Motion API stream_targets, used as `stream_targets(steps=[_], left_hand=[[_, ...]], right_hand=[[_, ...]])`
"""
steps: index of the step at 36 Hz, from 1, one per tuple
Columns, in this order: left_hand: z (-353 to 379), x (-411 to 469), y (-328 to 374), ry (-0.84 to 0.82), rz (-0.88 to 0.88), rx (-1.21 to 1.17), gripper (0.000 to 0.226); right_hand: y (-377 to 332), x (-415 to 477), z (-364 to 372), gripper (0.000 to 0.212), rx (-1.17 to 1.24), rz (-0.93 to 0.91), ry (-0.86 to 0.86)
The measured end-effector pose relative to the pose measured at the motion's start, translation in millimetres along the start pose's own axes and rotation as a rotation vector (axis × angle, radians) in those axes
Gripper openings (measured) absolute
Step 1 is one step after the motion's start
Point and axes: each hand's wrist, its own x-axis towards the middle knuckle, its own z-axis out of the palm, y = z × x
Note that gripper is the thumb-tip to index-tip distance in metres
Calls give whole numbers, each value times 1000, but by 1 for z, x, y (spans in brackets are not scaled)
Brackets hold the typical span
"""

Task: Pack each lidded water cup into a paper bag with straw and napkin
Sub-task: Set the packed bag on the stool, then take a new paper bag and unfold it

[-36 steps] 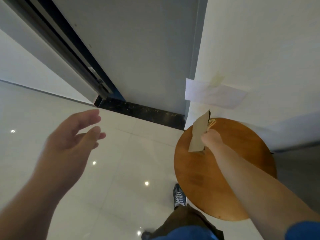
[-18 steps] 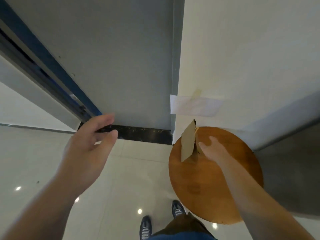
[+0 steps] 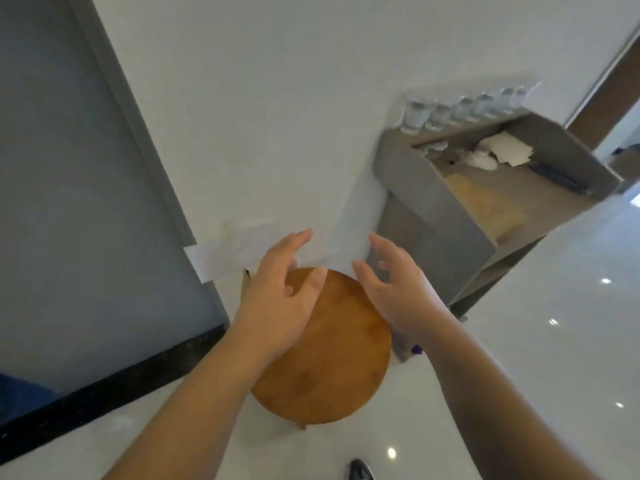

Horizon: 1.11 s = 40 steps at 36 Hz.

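Note:
Both hands hover empty over a round wooden stool (image 3: 329, 358). My left hand (image 3: 280, 289) has relaxed, spread fingers and covers most of a brown paper bag (image 3: 246, 280), of which only a top corner shows at the stool's far left edge. My right hand (image 3: 391, 282) is to the right of it, fingers loosely bent, holding nothing. A row of clear lidded water cups (image 3: 460, 109) stands on the top ledge of a grey cart (image 3: 433, 209) at the right. White napkins (image 3: 498, 152) and dark straws (image 3: 557, 176) lie on the cart's shelf.
A white wall with a taped paper strip (image 3: 221, 258) rises behind the stool. A grey door (image 3: 69, 202) with a black threshold is at the left. Glossy white floor surrounds the stool, and my shoe (image 3: 360, 471) shows at the bottom.
My right hand let go of the paper bag, which stays on the stool. My left hand swung in over the stool. The view turned right, bringing the cart into sight.

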Motion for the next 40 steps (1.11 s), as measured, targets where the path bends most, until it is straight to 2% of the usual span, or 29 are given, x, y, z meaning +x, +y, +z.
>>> stream_targets(steps=[3,7,11,18,20,24,25,27,30,34,40], left_hand=[[34,6,19,-70,46,36,51],[91,22,43,-145,76,51,54],[178,43,72,-238,51,62,50],[344,77,119,-334,-50,73,47],[379,87,132,-359,-32,118,46],[421,109,149,-390,20,192,46],[428,118,152,-381,36,219,47],[441,136,154,-347,78,300,50],[458,167,154,-324,128,417,58],[484,206,151,-337,131,497,68],[532,276,133,-372,46,637,84]], right_hand=[[17,-10,-57,77,47,14,137],[65,-15,-120,44,100,97,292],[133,-14,-174,52,170,241,371],[253,-5,-282,51,157,290,271],[278,-1,-307,42,84,294,272],[310,13,-341,8,10,289,242],[316,18,-347,6,8,279,237],[329,29,-355,12,25,254,230],[342,47,-358,32,41,234,194],[349,72,-359,49,43,211,129],[370,122,-377,55,-96,157,-7]])
